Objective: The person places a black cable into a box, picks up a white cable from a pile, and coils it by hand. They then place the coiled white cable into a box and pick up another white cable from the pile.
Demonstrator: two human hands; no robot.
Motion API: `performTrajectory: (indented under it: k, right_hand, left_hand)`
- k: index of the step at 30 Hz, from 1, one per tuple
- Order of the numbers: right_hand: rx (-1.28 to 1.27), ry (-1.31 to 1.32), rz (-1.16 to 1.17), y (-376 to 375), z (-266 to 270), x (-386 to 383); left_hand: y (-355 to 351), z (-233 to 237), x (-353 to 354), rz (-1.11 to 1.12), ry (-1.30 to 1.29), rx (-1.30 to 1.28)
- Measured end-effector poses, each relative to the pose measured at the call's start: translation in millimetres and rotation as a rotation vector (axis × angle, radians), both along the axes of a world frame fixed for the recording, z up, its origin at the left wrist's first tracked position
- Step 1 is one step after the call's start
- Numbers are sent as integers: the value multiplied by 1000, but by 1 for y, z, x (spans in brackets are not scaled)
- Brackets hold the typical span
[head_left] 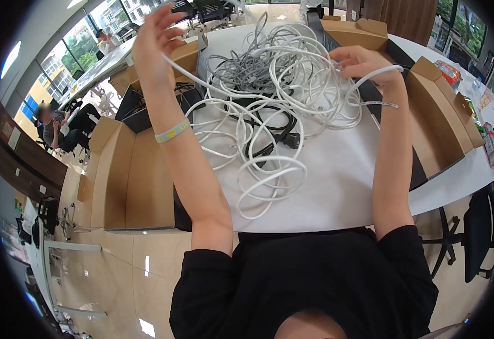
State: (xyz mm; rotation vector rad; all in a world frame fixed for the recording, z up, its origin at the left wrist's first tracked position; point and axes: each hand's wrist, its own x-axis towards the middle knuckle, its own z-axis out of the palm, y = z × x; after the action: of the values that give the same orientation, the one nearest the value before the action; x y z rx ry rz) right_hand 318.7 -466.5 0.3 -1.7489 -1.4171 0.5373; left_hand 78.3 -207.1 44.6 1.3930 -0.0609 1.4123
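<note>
Head cam: white cable tangle (pixel 298 70) on desk (pixel 337 189); L hand (pixel 155 42) raised, R hand (pixel 361 60) at its edge. Can't tell if either grip's holding any. Prob. best: ease loops apart slowly, w/o yanking.

- Bright room here, daylight pouring through the windows (pixel 81 39)
- Ceiling light (pixel 11 60) glaring white, upper left
- Glare flashing off the glossy floor (pixel 117 271)
- Soft shadows on the bench (pixel 332 181)
- Fisheye bends everything, corners sinking to black
</note>
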Motion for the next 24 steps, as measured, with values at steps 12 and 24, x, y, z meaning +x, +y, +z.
performTrajectory:
  k: [12, 24]
  right_hand:
    - [325, -97, 145, 54, 6, -74]
    - [400, -675, -584, 71, -34, -12]
  left_hand:
    - [-79, 7, 20, -189, 87, 287]
    - [-83, 22, -30, -744, -182, 372]
